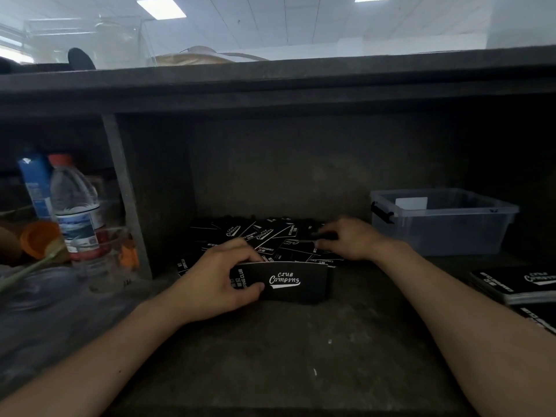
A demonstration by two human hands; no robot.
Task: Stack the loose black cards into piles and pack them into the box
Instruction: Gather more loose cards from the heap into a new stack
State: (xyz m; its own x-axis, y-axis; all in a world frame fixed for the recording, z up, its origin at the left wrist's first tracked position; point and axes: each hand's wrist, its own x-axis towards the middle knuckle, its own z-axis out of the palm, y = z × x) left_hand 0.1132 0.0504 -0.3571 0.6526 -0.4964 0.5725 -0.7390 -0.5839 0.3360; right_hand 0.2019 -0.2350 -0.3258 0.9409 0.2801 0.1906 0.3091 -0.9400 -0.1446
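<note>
Nearest, the left hand (216, 281) grips a squared stack of black cards (288, 281) standing on the dark surface (270, 356). At its 12 o'clock, loose cards (255, 236) lie heaped. On them rests the right hand (352, 239), fingers bent; whether it grips one is unclear. At its 3 o'clock sits the clear box (442, 224).

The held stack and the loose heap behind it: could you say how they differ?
The stack is squared and held by the left hand; the heap lies scattered at mixed angles. The stack is nearer the camera; the heap sits further back. Both are black Club Camping cards.
</note>
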